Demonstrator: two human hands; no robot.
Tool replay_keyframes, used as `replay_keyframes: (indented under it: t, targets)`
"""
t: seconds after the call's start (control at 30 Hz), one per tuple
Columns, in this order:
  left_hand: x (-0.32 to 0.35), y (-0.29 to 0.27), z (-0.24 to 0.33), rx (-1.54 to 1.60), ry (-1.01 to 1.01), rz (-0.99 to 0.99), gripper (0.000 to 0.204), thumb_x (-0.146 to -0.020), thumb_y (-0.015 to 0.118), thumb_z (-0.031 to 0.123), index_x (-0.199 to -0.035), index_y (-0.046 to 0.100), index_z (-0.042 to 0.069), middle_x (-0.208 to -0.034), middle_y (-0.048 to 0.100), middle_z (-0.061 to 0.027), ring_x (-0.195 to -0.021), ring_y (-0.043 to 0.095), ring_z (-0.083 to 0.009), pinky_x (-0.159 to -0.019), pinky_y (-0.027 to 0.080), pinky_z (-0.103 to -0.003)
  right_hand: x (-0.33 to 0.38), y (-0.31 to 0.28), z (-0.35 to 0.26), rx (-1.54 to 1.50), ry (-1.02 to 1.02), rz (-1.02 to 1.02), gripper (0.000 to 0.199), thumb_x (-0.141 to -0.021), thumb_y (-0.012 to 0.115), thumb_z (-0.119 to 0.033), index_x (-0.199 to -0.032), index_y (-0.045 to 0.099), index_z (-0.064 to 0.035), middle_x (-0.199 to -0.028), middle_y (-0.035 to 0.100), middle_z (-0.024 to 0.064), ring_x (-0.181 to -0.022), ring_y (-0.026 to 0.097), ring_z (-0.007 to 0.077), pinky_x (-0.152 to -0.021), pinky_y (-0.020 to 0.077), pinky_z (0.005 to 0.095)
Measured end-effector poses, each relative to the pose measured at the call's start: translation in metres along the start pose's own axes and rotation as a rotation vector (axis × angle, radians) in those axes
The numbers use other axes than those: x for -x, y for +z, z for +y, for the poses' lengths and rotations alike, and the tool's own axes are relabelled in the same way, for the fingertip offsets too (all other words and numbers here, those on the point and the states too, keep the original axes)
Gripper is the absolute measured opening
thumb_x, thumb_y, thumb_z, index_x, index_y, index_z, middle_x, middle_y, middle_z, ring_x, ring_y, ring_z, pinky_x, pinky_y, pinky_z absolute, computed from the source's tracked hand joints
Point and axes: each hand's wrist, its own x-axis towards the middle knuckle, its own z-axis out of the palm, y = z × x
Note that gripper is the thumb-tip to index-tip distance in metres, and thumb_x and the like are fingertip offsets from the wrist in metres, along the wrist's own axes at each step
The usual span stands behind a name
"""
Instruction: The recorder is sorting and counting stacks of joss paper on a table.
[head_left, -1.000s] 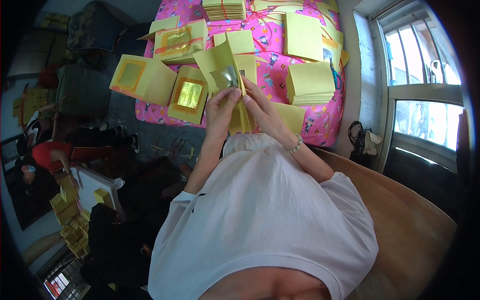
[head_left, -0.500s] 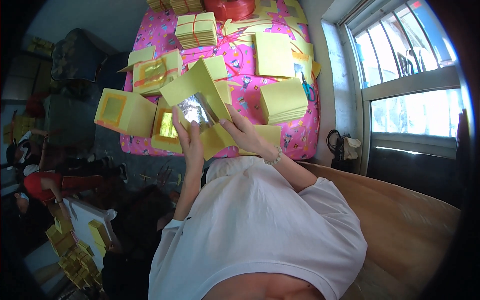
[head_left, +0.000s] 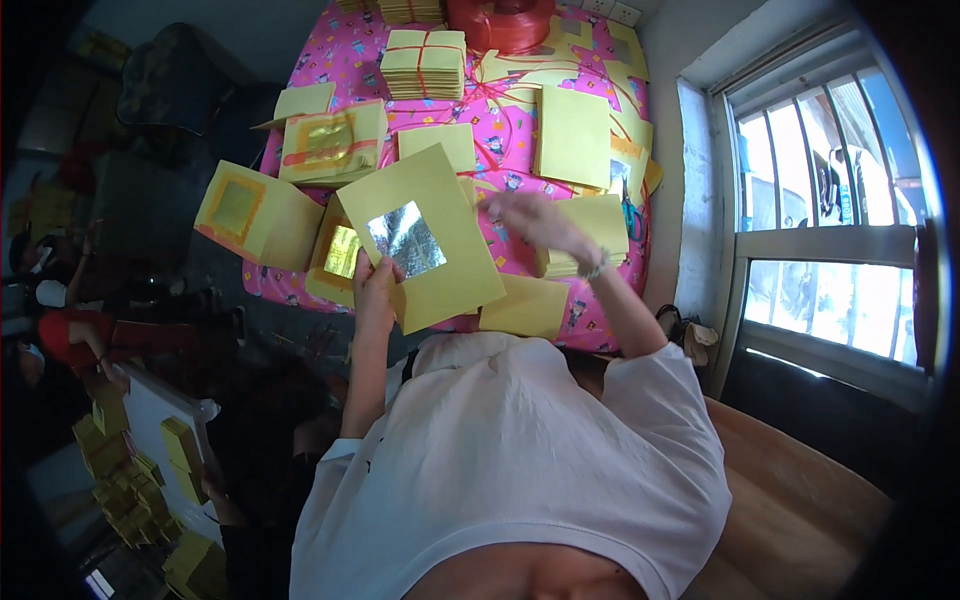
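Observation:
My left hand [head_left: 374, 290] is closed on the lower left edge of a yellow sheet of joss paper [head_left: 455, 255] with a square of silver foil in its middle. Whether it is one sheet or several I cannot tell. Off to its right, my right hand [head_left: 540, 222] is apart from the paper, beside a stack of plain yellow sheets [head_left: 600, 220]; motion smears its fingers. Partly under the held paper lies a sheet with gold foil and an orange border [head_left: 335, 262]. Another yellow sheet [head_left: 530, 305] lies by the table's near edge.
The pink patterned table [head_left: 320, 60] carries a red-tied bundle [head_left: 425, 65], a roll of red plastic strip [head_left: 500, 22], a thick yellow stack [head_left: 572, 135] and teal-handled scissors [head_left: 631, 215]. A barred window [head_left: 830, 190] is on the right. People work at a white table [head_left: 165, 400] at left.
My right hand has let go of the joss paper and moved right. The paper now lies flatter to view in my left hand, its silver square fully showing. The whole view has shifted slightly.

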Motion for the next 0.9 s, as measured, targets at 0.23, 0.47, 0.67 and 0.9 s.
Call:
replay_keyframes:
  t: [0.23,0.47,0.67,0.9]
  targets:
    - [0.006,-0.003,-0.010,-0.040,-0.077,0.067,0.033,-0.086,0.048,-0.001,-0.117,0.049,0.009,-0.075,0.049,0.0013,-0.064,0.046,-0.0078,-0.060,0.039,-0.022,-0.038,-0.113,0.166,0.901,0.219,0.144,0.080,-0.065,0.079,-0.030,-0.131,0.039,-0.0092,-0.123,0.050,0.0131,-0.110,0.052,0.0324,-0.091,0.0447,0.0394]
    - [0.009,-0.010,-0.017,-0.040,-0.109,0.151,0.036,-0.086,0.047,0.000,-0.122,0.047,0.010,-0.072,0.048,0.0007,-0.062,0.046,-0.0081,-0.059,0.039,-0.024,-0.044,-0.115,0.189,1.148,0.246,0.026,0.096,-0.055,0.084,-0.030,-0.134,0.033,-0.0107,-0.131,0.041,0.0099,-0.124,0.038,0.0300,-0.095,0.0411,0.0449]
    - [0.006,-0.010,-0.016,-0.043,-0.138,0.145,0.034,-0.087,0.047,0.001,-0.119,0.048,0.011,-0.071,0.048,0.0004,-0.062,0.047,-0.0085,-0.059,0.040,-0.024,-0.043,-0.131,0.213,0.963,0.088,0.061,0.083,-0.063,0.079,-0.031,-0.131,0.036,-0.0091,-0.125,0.045,0.0136,-0.116,0.045,0.0313,-0.095,0.0426,0.0393]
    - [0.004,-0.009,-0.018,-0.042,-0.118,0.152,0.022,-0.086,0.048,0.003,-0.108,0.050,0.010,-0.072,0.049,-0.0012,-0.065,0.048,-0.0109,-0.062,0.041,-0.025,-0.038,-0.136,0.204,0.860,0.040,0.006,0.070,-0.070,0.074,-0.027,-0.129,0.040,-0.0096,-0.119,0.049,0.0135,-0.109,0.050,0.0322,-0.092,0.0437,0.0391]
